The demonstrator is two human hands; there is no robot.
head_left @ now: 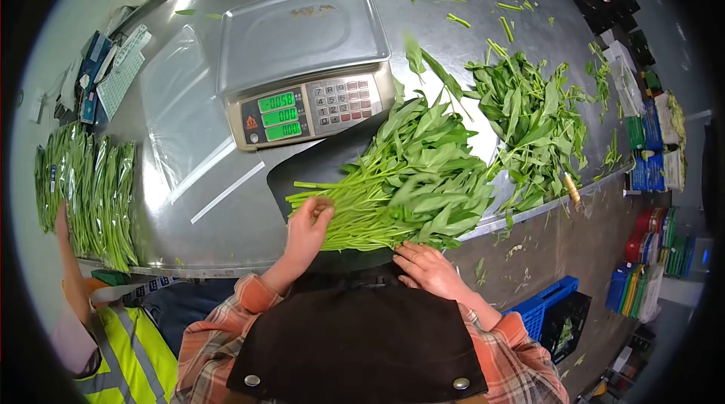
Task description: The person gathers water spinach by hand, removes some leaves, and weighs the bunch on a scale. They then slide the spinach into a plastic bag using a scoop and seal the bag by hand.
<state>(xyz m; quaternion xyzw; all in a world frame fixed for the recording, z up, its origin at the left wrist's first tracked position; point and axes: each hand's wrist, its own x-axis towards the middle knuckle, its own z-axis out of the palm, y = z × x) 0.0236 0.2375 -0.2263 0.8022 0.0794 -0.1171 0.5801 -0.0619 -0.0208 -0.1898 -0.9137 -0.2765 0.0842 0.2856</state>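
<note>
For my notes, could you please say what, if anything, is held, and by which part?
Left hand at the greens' stems, right hand at their near edge; whether either grips cannot be told.

There are two plaid-sleeved hands, two big heaps of leafy greens, one digital scale, three lit displays.

At six o'clock the bottom edge cuts off the dark apron; towards eight, the co-worker's yellow vest. The bunch of greens hides much of the black sheet beneath. Near one o'clock a leaf blurs. Towards eleven, the scale's finest print is illegible.
</note>
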